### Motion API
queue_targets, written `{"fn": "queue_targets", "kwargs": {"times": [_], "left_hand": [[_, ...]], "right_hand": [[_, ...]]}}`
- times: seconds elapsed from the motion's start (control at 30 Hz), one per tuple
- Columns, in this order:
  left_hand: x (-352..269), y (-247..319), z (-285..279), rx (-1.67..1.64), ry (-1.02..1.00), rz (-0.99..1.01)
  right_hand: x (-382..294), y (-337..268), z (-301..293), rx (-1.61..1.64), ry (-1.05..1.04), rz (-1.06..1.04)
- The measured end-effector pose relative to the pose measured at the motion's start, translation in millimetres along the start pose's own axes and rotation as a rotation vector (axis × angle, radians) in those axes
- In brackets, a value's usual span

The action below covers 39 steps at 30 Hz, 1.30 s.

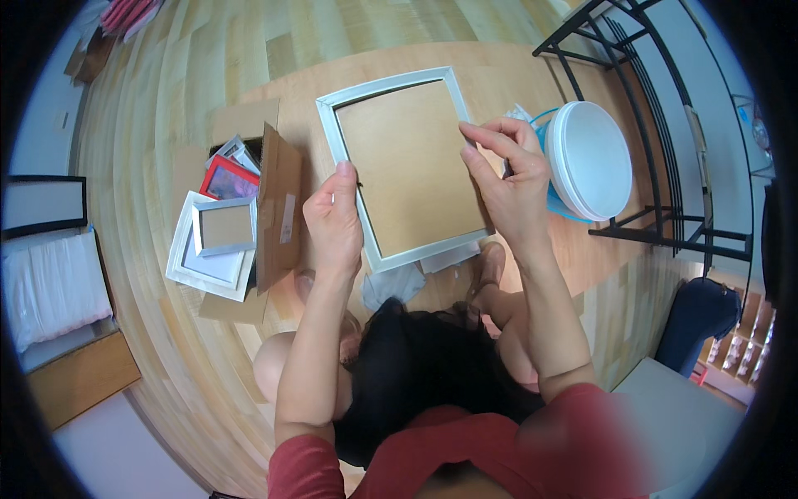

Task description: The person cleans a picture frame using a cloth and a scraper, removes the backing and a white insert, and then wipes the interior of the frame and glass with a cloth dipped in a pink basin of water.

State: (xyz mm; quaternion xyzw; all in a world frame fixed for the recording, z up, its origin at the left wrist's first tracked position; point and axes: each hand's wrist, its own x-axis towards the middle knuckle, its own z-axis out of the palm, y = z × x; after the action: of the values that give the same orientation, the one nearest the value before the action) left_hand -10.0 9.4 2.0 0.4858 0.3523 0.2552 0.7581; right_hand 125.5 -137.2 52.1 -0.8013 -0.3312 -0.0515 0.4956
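Between my hands is a large rectangular picture frame (386, 88) with a white border and a plain tan board (411, 168) inside it, held slightly tilted. My left hand (336, 215) grips its left side, the thumb lying on the border near a small dark tab. At the right side, my right hand (511, 171) has thumb and index finger at the edge, the fingertips covering part of the border. Under the frame's lower edge, a crumpled whitish wrapping (393, 285) lies on the floor between my feet.
To the left stands an open cardboard box (280, 218) with a red frame (211, 179), a silver frame (225, 251) and a white frame (181, 262). A white bucket (592, 162) and a black metal rack (651, 174) are at the right.
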Motion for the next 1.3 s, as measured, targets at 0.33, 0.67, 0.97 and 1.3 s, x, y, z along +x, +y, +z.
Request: {"fn": "queue_targets", "kwargs": {"times": [0.33,0.67,0.97,1.3], "left_hand": [[1,0,-2,-0.062,-0.043,-0.007],[2,0,-2,-0.035,-0.053,-0.079],[-3,11,5,0.131,-0.18,-0.089],[-1,10,3,-0.022,-0.178,-0.112]], "right_hand": [[6,-1,-8,0.559,-0.159,0.649],[6,-3,-7,0.592,-0.206,0.704],[6,-2,-8,0.573,-0.167,0.714],[11,-10,-18,0.774,-0.21,0.817]]}}
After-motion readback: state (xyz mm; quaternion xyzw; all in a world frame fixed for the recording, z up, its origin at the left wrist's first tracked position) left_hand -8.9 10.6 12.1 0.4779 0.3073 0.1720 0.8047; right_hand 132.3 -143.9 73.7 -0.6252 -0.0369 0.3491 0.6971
